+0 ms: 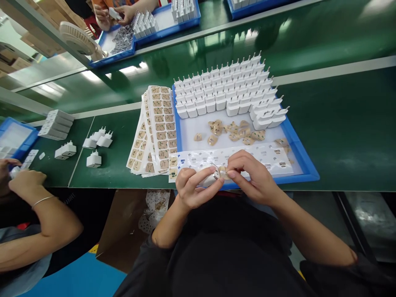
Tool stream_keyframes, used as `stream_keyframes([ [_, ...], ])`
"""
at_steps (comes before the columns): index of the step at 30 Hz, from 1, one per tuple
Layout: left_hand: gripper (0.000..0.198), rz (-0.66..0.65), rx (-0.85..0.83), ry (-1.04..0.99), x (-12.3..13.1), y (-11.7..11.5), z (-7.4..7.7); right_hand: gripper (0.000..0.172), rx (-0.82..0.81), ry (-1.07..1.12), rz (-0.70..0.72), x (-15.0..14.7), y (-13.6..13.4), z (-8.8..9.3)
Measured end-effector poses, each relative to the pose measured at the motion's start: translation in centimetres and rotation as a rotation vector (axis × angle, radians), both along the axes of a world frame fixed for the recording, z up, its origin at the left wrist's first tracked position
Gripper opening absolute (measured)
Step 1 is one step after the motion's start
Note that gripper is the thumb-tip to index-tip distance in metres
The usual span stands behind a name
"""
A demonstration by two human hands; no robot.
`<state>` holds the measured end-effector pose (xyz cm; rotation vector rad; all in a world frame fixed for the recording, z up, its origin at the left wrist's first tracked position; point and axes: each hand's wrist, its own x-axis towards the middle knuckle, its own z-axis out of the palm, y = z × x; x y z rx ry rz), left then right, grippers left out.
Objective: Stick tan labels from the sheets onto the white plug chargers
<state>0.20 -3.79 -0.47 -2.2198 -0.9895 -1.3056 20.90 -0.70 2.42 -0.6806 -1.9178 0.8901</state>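
Gripping a white plastic adapter (215, 174) over a blue-rimmed tray's (297, 178) near edge, the left hand (195, 187) should brace firmly; the right hand (253, 177) pinches a tan film (222, 172), best by its edge.

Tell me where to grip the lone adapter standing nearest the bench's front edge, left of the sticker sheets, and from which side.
Pinch the adapter by opposite walls of its boxy white body, below the upturned pins. I'd come from the front right: more adapters stand just behind it, and the pins would likely hinder a grasp from straight above.
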Motion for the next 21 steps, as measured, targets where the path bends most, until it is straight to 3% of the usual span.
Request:
stream_keyframes([
  [6,0.024,-0.018,-0.025,-0.036,0.1,0.0,0.4,0.006,-0.093,0.002,-0.139,1.8,0.8,0.3],
  [9,0.023,-0.047,-0.035,-0.062,0.2,0.0,0.5,0.014,-0.215,-0.134,-0.265,4.3,3.0,0.2],
  [12,0.025,-0.048,-0.044,-0.067,0.3,0.1,0.4,0.021,-0.225,-0.359,-0.36,6.7,5.9,-0.4],
  [16,0.028,-0.038,-0.057,-0.067,0.3,0.1,0.3,0.023,-0.151,-0.646,-0.34,8.0,8.7,-1.4],
  [21,0.026,-0.04,-0.084,-0.071,0.3,0.0,0.4,0.027,-0.076,-0.79,-0.305,7.6,8.6,-1.7],
])
